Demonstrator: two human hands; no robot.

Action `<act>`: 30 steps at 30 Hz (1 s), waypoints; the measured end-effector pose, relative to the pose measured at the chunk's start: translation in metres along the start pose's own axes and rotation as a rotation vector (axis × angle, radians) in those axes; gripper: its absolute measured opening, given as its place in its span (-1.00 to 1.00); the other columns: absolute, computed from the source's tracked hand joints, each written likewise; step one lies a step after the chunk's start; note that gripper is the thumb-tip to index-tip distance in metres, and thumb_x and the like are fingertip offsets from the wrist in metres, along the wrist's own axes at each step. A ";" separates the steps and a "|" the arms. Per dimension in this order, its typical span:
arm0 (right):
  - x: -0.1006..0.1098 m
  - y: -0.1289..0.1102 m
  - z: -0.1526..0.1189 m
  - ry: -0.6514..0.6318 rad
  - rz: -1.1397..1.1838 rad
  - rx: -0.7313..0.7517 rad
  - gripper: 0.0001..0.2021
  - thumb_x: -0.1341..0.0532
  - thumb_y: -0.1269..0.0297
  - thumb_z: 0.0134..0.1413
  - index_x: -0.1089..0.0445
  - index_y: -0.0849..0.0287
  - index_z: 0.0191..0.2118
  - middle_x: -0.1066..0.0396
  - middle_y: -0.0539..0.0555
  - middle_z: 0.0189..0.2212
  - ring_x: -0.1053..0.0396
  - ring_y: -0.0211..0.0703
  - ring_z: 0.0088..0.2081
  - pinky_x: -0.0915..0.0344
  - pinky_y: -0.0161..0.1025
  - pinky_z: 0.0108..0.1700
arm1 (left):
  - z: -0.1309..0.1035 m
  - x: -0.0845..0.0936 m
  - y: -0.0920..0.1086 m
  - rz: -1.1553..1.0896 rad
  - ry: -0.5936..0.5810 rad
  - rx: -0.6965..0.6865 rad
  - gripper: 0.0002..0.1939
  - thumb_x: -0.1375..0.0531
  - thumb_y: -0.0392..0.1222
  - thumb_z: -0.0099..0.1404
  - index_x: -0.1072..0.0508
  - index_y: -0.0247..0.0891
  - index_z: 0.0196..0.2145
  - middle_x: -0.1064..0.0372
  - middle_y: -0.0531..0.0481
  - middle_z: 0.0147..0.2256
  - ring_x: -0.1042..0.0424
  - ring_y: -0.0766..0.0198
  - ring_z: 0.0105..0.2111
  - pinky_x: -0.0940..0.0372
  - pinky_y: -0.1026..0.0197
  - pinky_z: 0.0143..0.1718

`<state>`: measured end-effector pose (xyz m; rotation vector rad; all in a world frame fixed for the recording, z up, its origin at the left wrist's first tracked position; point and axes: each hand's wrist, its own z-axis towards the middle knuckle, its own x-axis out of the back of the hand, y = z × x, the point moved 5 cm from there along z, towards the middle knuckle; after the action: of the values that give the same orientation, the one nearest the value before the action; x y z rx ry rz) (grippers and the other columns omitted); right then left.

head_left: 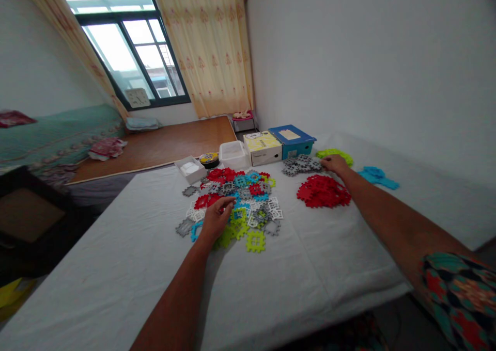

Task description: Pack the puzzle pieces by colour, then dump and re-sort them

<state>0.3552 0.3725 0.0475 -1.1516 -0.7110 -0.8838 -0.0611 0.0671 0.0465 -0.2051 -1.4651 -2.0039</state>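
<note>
Flat plastic interlocking tiles with notched edges lie in a mixed heap on the table, among them a lime green tile (256, 241) at the near edge. My left hand (219, 216) is over the left part of this heap, thumb and fingers drawn together; what they pinch, if anything, is too small to make out. My right hand (335, 164) reaches far right, its fingers closed at the edge of a grey tile pile (302, 164), just in front of a lime green pile (341, 156). Whatever it grips is hidden. Closer lies a red tile pile (322, 192), and to the right a blue pile (377, 177).
Behind the heap stand a small white box (190, 170), a round black tin (210, 159), a clear plastic tub (234, 155), a yellow-and-white carton (263, 148) and a blue box (293, 140). A white cloth (127, 258) covers the table. A wall rises behind on the right.
</note>
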 end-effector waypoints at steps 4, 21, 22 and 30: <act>0.006 -0.036 -0.012 0.077 -0.161 0.108 -0.69 -0.18 0.28 0.15 -0.52 0.28 -0.06 -0.47 0.31 -0.06 -0.43 0.04 -0.06 -0.30 -0.14 -0.04 | 0.002 0.004 -0.004 -0.057 0.060 0.005 -0.70 -0.15 -0.08 0.23 -0.51 -0.27 -0.15 -0.55 -0.08 -0.27 -0.53 0.20 -0.29 -0.42 0.18 -0.25; -0.042 -0.238 -0.212 -0.721 0.221 1.279 -0.63 -0.33 0.21 0.06 -0.45 0.23 -0.01 -0.47 0.20 -0.08 -0.37 -0.03 -0.04 -0.21 -0.13 0.05 | 0.002 0.003 -0.006 0.013 0.026 -0.013 -0.71 -0.14 -0.11 0.25 -0.51 -0.27 -0.14 -0.54 -0.11 -0.22 -0.53 0.17 -0.24 -0.41 0.16 -0.21; -0.041 -0.238 -0.213 -0.719 0.238 1.285 -0.66 -0.33 0.23 0.05 -0.46 0.21 -0.04 -0.48 0.19 -0.09 -0.37 -0.03 -0.05 -0.21 -0.13 0.05 | 0.001 0.003 -0.006 0.020 0.020 -0.010 -0.71 -0.14 -0.11 0.25 -0.51 -0.26 -0.14 -0.54 -0.11 -0.22 -0.53 0.16 -0.23 -0.41 0.16 -0.21; -0.035 -0.233 -0.202 -0.681 0.313 1.172 -0.62 -0.38 0.19 -0.05 -0.46 0.15 -0.08 -0.49 0.13 -0.14 -0.41 -0.04 -0.12 -0.28 -0.18 -0.05 | -0.001 0.002 -0.005 0.045 0.012 -0.012 -0.72 -0.14 -0.09 0.24 -0.53 -0.23 -0.16 -0.55 -0.08 -0.25 -0.52 0.18 -0.23 -0.41 0.13 -0.16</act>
<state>0.1407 0.1490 0.0709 -0.4175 -1.3037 0.2808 -0.0649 0.0664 0.0433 -0.2283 -1.4293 -1.9747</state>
